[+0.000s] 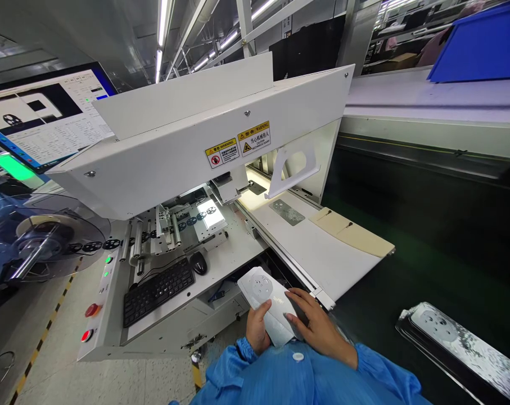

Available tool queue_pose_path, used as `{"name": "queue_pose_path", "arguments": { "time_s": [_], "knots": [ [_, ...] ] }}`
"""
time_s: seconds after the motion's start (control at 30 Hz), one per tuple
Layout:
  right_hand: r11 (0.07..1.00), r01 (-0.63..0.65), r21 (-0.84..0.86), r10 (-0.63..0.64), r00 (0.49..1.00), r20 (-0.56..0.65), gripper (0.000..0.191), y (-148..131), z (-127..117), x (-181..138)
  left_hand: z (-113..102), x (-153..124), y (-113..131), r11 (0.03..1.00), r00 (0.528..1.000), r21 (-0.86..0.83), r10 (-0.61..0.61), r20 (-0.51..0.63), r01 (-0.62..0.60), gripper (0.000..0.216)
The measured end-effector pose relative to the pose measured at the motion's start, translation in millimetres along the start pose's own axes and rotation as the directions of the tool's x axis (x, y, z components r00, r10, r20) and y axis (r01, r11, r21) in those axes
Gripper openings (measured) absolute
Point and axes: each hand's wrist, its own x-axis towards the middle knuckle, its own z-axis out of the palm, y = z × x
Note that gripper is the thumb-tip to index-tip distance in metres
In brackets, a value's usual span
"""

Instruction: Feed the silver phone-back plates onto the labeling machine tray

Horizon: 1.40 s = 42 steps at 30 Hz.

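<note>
Close to my body I hold a pale phone back cover with a round camera area full of holes. My left hand grips its lower left side, thumb on top. My right hand holds the right side with its fingers over the face and edge; a white sheet-like layer shows beneath. A patterned phone back cover lies on the white machine bed. At the right, another speckled phone back cover rests on a stack in a dark tray.
Ahead stands a white machine with a low hood and warning labels. A reel feeds a strip of black round parts. A keyboard, mouse, monitor and red buttons are left; a dark conveyor belt and blue bin are right.
</note>
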Motion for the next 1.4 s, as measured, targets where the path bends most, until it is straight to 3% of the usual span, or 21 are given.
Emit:
{"name": "queue_pose_path", "arguments": {
  "time_s": [0.3, 0.57, 1.03, 1.23, 1.4],
  "knots": [
    [1.0, 0.0, 0.014, 0.0, 1.0, -0.004, 0.05, -3.0, -2.9, -0.7, 0.2, -0.6, -0.3, 1.0, 1.0, 0.018, 0.01, 0.012, -0.01, 0.077],
    [1.0, -0.007, -0.011, 0.006, 0.997, -0.078, 0.046, -1.7, -3.3, 0.7, -3.6, 1.9, -2.4, 1.0, 1.0, 0.025, 0.002, 0.013, -0.002, 0.076],
    [0.999, 0.012, 0.031, -0.008, 0.993, -0.115, 0.034, -4.3, -6.3, 3.8, 0.6, -0.1, -2.2, 0.997, 0.995, 0.045, 0.052, 0.086, -0.056, 0.074],
    [0.998, -0.001, -0.065, -0.009, 0.986, -0.165, 0.035, -1.7, -6.8, 3.8, -3.2, 2.0, -3.0, 0.999, 0.997, 0.051, 0.015, 0.071, -0.018, 0.068],
    [0.979, 0.083, -0.188, -0.111, 0.984, -0.142, 0.039, -0.6, -6.5, 1.2, -1.7, 2.6, -3.3, 0.998, 0.997, 0.044, 0.041, 0.066, -0.044, 0.076]
  ]
}}
